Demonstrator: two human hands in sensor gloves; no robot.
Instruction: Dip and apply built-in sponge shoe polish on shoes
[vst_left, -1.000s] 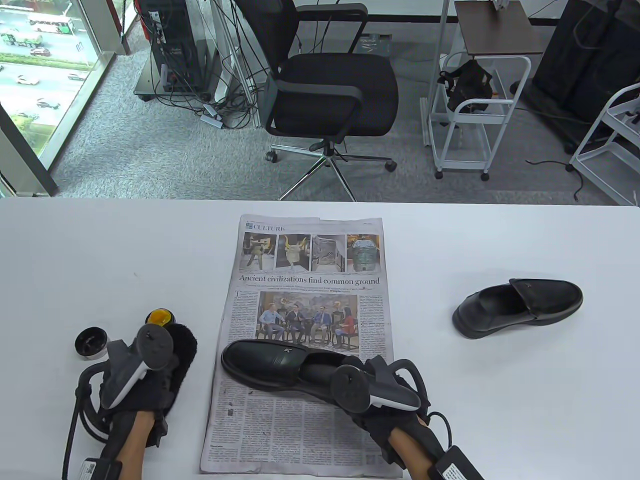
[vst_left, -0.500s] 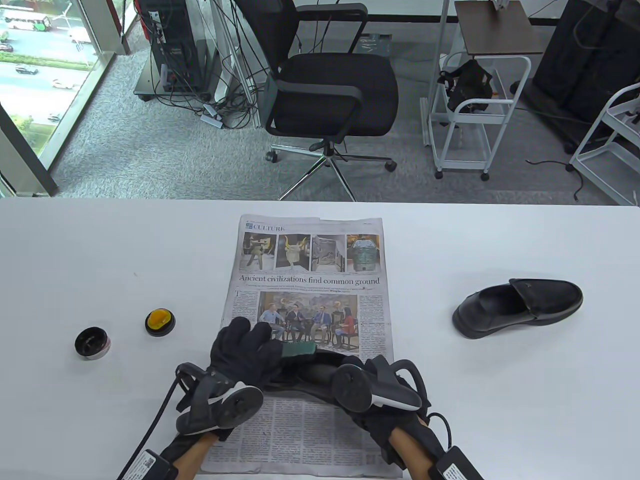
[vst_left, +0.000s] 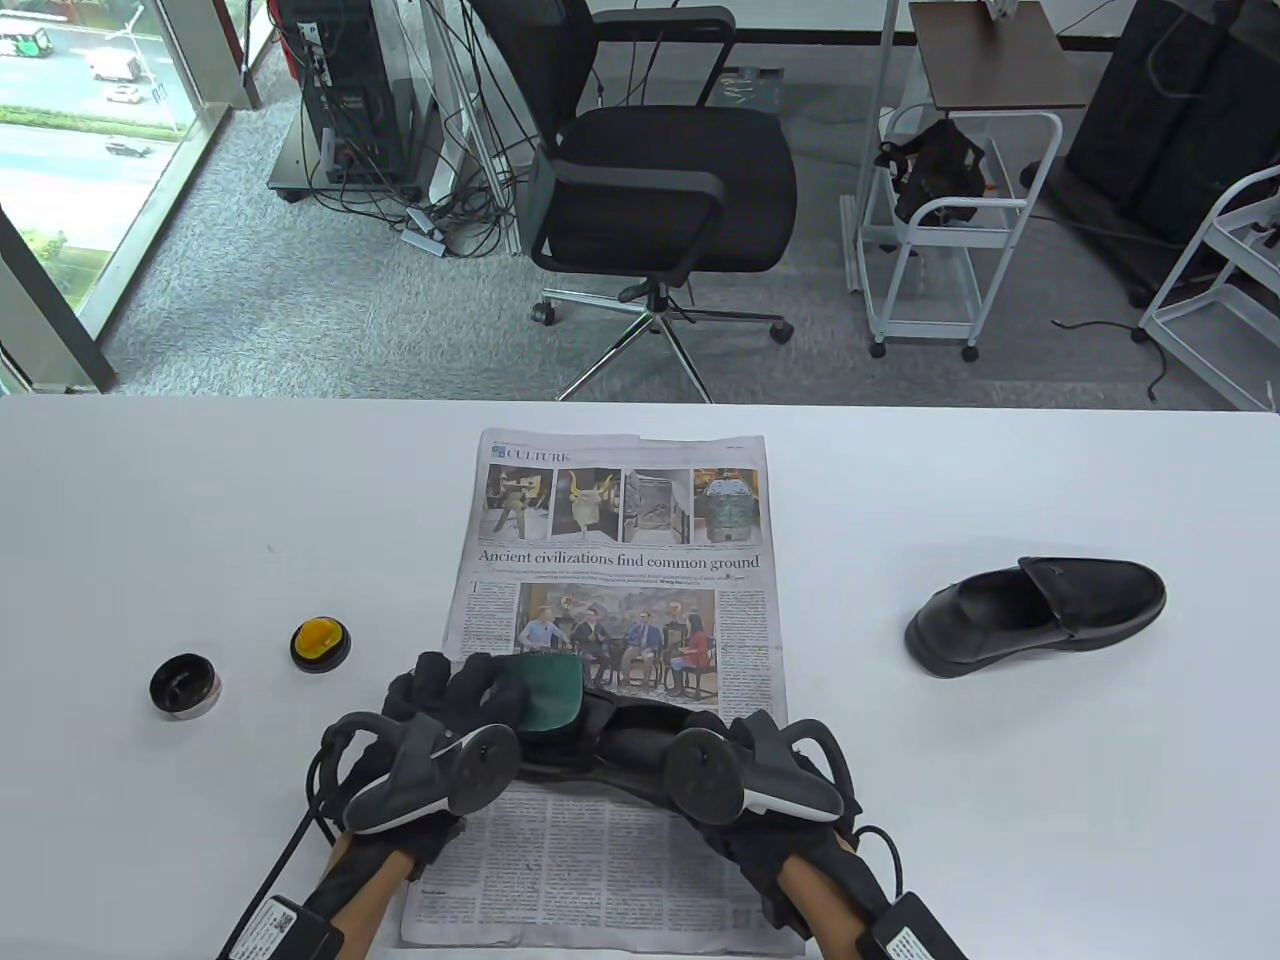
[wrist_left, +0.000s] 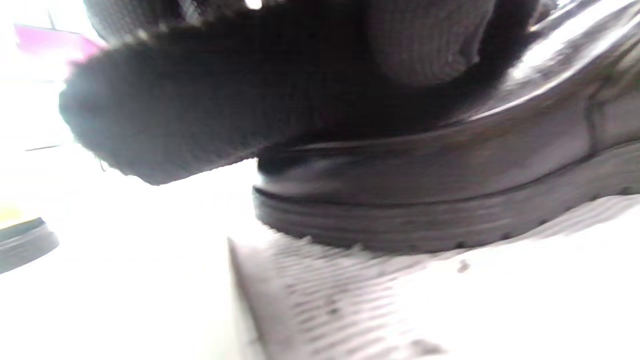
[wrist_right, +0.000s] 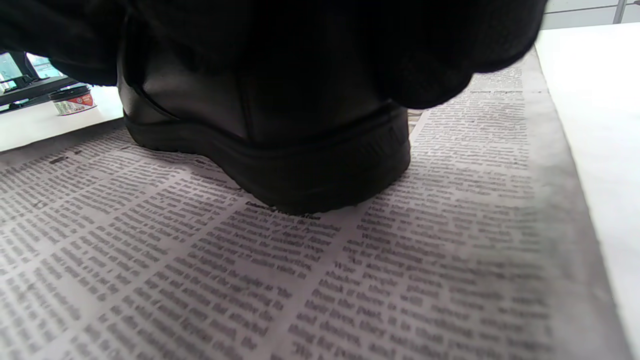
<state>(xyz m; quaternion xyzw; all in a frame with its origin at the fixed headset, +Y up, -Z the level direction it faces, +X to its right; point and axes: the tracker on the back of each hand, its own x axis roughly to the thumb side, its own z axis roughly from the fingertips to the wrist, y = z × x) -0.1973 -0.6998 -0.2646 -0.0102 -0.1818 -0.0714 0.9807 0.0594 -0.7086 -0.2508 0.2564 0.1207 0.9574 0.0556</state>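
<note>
Since a second ago the left hand (vst_left: 455, 705) has left the open polish tin (vst_left: 320, 643) and come over to the shoe (vst_left: 640, 745) on the newspaper (vst_left: 620, 500), bringing the green-backed sponge (vst_left: 545, 692) and pressing its dark face onto the toe. Dipping looks done and polishing of this shoe is only starting, I'd say, while the second shoe (vst_left: 1037, 615) sits well apart on the right, seemingly untouched, and the lid (vst_left: 184, 686) lies beside the tin. Left fingers curl round the sponge, wrist low beside the toe; the right hand (vst_left: 760, 760) grips the heel end, steadying it.
</note>
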